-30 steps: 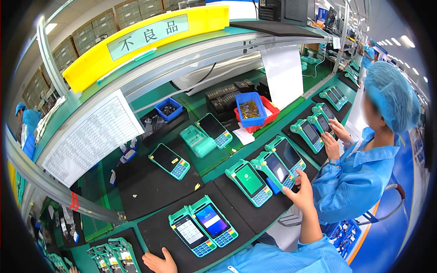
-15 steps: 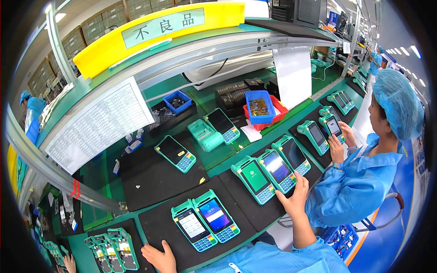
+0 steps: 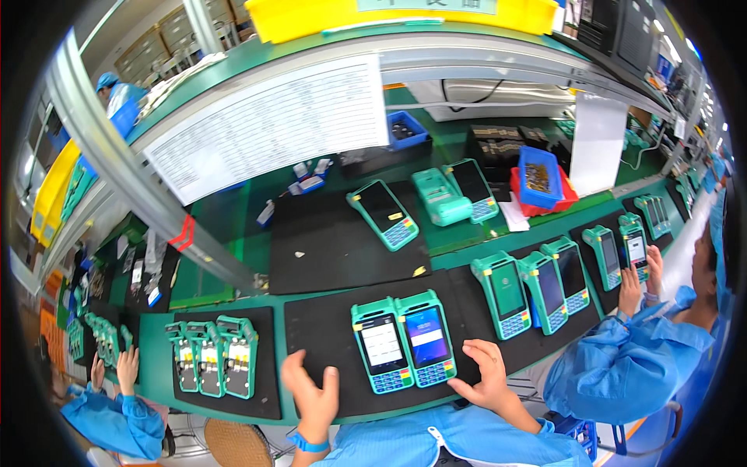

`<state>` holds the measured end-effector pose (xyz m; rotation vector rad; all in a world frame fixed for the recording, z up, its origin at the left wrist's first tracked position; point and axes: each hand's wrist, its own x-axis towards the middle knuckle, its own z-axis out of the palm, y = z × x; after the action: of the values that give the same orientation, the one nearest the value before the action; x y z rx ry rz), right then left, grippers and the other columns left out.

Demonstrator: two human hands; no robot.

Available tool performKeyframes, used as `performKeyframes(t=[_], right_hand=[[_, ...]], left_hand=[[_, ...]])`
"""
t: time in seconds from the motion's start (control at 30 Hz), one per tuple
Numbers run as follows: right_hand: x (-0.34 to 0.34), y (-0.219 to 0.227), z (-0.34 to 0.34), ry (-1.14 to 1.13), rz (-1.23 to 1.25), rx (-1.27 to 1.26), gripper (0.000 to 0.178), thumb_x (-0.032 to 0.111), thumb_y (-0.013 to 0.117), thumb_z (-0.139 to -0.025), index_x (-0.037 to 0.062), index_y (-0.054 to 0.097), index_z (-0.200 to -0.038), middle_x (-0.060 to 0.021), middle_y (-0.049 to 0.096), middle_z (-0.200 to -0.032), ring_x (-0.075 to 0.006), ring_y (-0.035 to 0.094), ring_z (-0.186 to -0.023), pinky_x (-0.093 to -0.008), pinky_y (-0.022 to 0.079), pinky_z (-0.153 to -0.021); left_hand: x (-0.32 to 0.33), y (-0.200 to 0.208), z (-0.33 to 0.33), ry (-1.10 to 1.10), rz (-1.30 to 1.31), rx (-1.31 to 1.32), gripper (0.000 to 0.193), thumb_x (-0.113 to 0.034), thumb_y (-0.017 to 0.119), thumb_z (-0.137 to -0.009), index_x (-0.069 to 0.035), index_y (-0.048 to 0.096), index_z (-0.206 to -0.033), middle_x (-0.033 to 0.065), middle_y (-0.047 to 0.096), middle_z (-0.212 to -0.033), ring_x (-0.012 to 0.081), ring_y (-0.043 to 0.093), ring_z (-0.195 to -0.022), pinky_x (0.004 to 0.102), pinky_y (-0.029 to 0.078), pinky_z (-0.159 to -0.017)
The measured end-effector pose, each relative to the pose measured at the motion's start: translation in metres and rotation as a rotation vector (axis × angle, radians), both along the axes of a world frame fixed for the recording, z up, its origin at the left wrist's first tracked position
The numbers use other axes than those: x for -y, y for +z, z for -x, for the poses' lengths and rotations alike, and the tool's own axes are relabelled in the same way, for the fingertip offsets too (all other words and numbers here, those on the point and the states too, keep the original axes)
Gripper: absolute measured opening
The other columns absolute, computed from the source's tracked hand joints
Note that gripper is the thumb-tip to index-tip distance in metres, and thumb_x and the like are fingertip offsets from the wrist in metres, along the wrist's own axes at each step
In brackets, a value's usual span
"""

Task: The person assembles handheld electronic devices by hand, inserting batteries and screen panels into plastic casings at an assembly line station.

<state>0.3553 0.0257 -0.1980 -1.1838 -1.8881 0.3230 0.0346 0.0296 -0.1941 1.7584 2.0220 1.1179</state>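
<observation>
Two green handheld payment terminals stand side by side on the black mat in front of me. The left terminal (image 3: 383,342) shows a white menu on its screen, and the right terminal (image 3: 426,340) a blue-purple screen with a white box. My left hand (image 3: 313,395), thumb and fingers apart, is left of the pair and holds nothing. At the right terminal's lower right corner is my right hand (image 3: 486,379). Its thumb is close to the keypad edge, the fingers are spread, and whether it touches cannot be seen.
Three terminals (image 3: 502,292) stand on the mat to my right, the first with a green screen. Three terminals with opened backs (image 3: 236,362) lie at left. Behind are another terminal (image 3: 385,214), blue bin (image 3: 540,175) and metal post (image 3: 148,187). Co-workers sit on both sides.
My view has turned left. My right hand has left the middle terminal of the right-hand group and come beside the pair. My left hand has risen from the mat's near edge.
</observation>
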Motion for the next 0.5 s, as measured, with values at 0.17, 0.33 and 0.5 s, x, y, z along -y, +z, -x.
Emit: performKeyframes(t=[0.17, 0.33, 0.5], right_hand=[[-0.004, 0.011, 0.014, 0.063, 0.146, 0.206, 0.100, 0.044, 0.083, -0.066, 0.0015, 0.033, -0.141, -0.0196, 0.048, -0.133, -0.0395, 0.049, -0.118, -0.0482, 0.041, -0.095], [-0.004, 0.013, 0.020, -0.011, 0.234, 0.227, 0.095, 0.042, 0.082, -0.068, -0.0001, 0.036, -0.140, -0.0201, 0.051, -0.129, -0.0358, 0.050, -0.118, -0.0466, 0.038, -0.098], [-0.005, 0.012, 0.027, -0.049, 0.216, 0.206, 0.091, 0.041, 0.079, -0.072, 0.0003, 0.036, -0.142, -0.0176, 0.054, -0.126, -0.0343, 0.054, -0.113, -0.0446, 0.040, -0.095]], left_hand=[[0.007, 0.019, -0.031, -0.460, 0.164, 0.024, 0.112, -0.039, 0.086, -0.066, 0.010, 0.021, -0.143, 0.0274, 0.039, -0.135, 0.0424, 0.040, -0.125, 0.0485, 0.032, -0.105], [0.000, 0.006, -0.043, -0.483, 0.096, -0.100, 0.123, -0.040, 0.087, -0.064, 0.011, 0.009, -0.145, 0.0277, 0.038, -0.140, 0.0426, 0.042, -0.124, 0.0515, 0.028, -0.105], [0.007, 0.002, -0.038, -0.409, 0.160, -0.110, 0.122, -0.030, 0.088, -0.064, 0.011, 0.007, -0.146, 0.0269, 0.041, -0.138, 0.0411, 0.039, -0.127, 0.0464, 0.030, -0.107]])
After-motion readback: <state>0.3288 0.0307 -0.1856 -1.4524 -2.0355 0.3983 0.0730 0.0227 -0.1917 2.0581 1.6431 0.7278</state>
